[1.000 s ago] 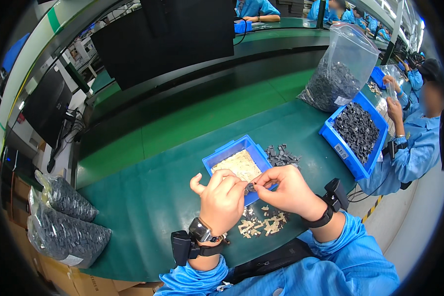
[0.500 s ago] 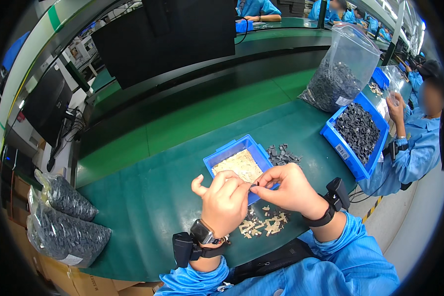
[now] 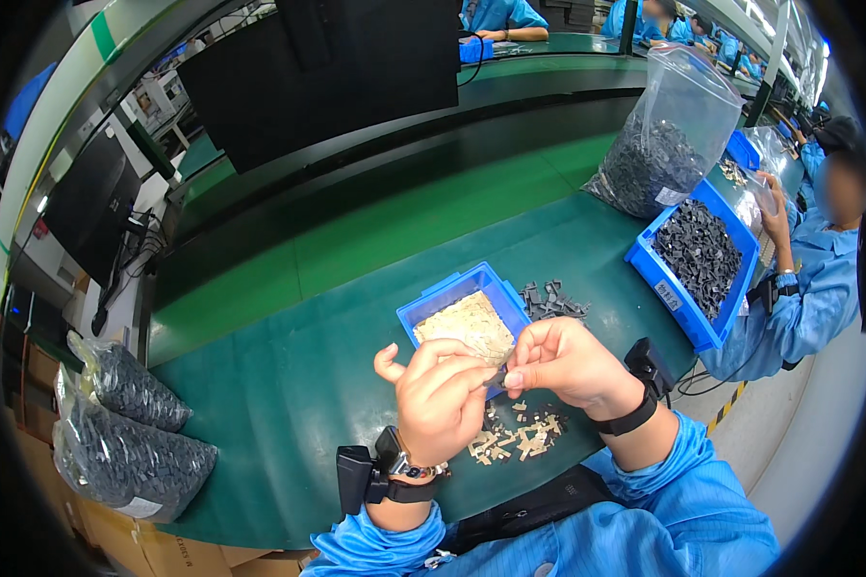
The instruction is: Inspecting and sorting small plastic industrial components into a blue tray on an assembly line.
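Note:
My left hand and my right hand meet over the near edge of a small blue bin. Both are closed in a pinch at a small dark plastic piece, mostly covered by my fingertips. Flat cream-coloured pieces fill the bin. On the table just right of it lies a loose pile of dark plastic pieces. Below my hands, near the table's front edge, cream pieces are scattered with a few dark ones among them.
A larger blue bin of dark pieces stands at the right, below a clear bag of similar pieces. Two filled bags rest at the left table edge. A black monitor hangs ahead. A co-worker sits at the right.
My hands have shifted slightly, with the right fingertips a little lower and the left wrist turned. The co-worker's raised hand has moved a little.

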Available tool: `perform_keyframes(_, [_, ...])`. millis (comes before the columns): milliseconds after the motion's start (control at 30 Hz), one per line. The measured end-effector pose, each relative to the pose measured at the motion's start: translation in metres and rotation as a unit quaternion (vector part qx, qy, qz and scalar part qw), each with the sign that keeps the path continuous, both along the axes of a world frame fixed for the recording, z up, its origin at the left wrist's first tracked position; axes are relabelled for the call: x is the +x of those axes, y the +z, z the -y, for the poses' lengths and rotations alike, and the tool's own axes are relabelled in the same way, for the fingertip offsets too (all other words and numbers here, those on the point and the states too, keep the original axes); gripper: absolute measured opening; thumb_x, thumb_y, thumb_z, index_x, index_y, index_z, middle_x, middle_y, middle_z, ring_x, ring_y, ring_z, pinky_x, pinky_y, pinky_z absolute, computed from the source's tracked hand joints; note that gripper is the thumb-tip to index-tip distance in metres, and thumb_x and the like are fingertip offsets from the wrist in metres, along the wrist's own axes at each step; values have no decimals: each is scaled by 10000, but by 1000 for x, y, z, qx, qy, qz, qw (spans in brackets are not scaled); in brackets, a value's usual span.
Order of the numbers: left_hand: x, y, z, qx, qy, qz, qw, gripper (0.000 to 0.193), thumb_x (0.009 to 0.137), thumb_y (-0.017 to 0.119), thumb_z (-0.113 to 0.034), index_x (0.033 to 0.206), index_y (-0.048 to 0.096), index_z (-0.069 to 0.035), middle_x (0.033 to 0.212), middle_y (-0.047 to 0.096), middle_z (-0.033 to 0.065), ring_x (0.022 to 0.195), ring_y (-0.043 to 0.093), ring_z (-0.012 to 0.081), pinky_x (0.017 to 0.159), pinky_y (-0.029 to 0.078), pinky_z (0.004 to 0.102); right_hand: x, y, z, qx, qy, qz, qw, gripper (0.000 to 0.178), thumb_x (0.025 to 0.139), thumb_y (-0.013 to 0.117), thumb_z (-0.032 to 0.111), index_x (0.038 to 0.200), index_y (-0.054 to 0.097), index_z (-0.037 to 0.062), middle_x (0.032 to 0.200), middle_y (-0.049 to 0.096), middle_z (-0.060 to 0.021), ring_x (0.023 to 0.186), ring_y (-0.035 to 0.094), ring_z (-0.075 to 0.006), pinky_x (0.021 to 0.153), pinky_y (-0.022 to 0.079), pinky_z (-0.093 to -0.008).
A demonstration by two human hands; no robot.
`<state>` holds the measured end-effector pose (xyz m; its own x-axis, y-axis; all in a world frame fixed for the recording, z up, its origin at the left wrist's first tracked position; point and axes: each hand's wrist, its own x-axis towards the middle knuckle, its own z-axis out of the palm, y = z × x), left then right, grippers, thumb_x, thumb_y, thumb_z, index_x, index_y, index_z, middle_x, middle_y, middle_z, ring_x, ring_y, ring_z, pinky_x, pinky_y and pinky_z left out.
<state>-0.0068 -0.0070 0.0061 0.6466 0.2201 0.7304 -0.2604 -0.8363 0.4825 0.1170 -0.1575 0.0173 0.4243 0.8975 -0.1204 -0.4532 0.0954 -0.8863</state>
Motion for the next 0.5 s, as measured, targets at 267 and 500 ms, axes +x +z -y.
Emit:
perform_keyframes(267, [-3, 5, 2, -45, -42, 9, 998, 117, 723, 715, -20, 737, 698, -135, 774, 691, -29, 852, 645, 182, 1054, 186, 445, -15, -16, -4, 138, -15, -70, 988, 222, 794, 747, -71, 776, 553, 36, 815, 609, -58, 795, 619, -136, 755, 523, -253])
perform_keyframes(500, [-3, 7, 4, -10, -1, -2, 1000, 106, 713, 745, -49, 731, 689, -137, 748, 667, -30, 826, 641, 170, 1014, 187, 468, -13, -8, 5, 85, -47, -35, 995, 130, 842, 716, -55, 959, 667, -25, 928, 691, -108, 863, 677, -149, 789, 552, -257])
